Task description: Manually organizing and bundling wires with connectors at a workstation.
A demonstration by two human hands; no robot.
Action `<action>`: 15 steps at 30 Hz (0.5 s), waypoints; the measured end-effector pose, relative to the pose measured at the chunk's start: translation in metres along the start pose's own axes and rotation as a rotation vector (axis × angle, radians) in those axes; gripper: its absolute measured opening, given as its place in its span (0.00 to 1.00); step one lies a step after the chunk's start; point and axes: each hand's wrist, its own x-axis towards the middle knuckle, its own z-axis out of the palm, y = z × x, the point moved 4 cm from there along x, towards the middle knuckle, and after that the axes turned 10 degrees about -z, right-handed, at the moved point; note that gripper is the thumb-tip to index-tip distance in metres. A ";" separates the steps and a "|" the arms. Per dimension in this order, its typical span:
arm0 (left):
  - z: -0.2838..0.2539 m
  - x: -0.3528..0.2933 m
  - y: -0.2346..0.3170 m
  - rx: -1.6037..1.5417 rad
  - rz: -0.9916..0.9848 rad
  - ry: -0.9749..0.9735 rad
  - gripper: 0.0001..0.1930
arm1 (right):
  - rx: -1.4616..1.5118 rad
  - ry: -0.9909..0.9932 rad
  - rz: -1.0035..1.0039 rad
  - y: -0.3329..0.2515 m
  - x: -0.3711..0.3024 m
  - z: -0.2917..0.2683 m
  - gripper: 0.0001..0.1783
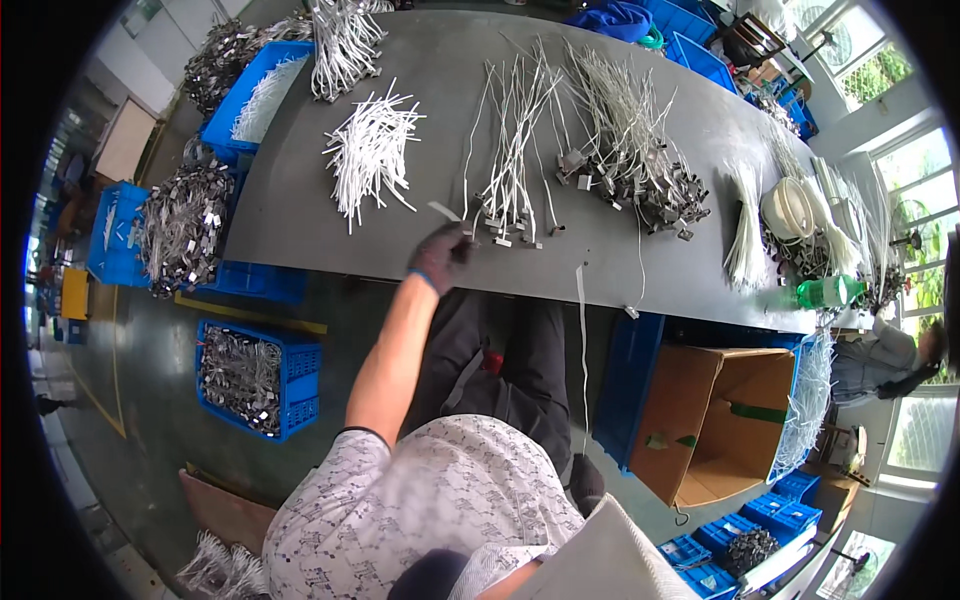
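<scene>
My left hand [440,256], in a dark glove, is at the near part of the grey table with its fingers curled in. It is beside the metal connector ends of a loose bunch of white wires [515,150]. A short white strip [445,211] shows just above the hand; what the fingers hold is hidden. Low at my right side, my right hand [588,482], also dark-gloved, appears closed at the lower end of a long white wire [584,370]. That wire runs up past the table edge and has a flat, wider upper end.
On the grey table [300,190] lie a pile of white tubes [372,150] and a wire bundle with metal connectors [640,180]. A green bottle [830,292] lies at the right. Below stand an open cardboard box [690,430] and a blue crate [300,385]. Another person [880,365] is at the right.
</scene>
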 end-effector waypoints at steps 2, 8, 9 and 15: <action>0.047 0.016 -0.040 0.077 -0.058 -0.019 0.03 | -0.042 0.061 -0.085 -0.034 0.042 -0.026 0.18; 0.155 0.026 -0.059 0.215 0.241 0.097 0.07 | -0.225 0.240 -0.367 -0.111 0.135 -0.105 0.13; 0.162 0.023 -0.048 0.182 0.304 0.132 0.09 | -0.286 0.210 -0.356 -0.111 0.136 -0.111 0.13; 0.164 -0.002 -0.002 0.311 0.664 0.203 0.09 | -0.303 0.018 -0.147 -0.083 0.125 -0.103 0.15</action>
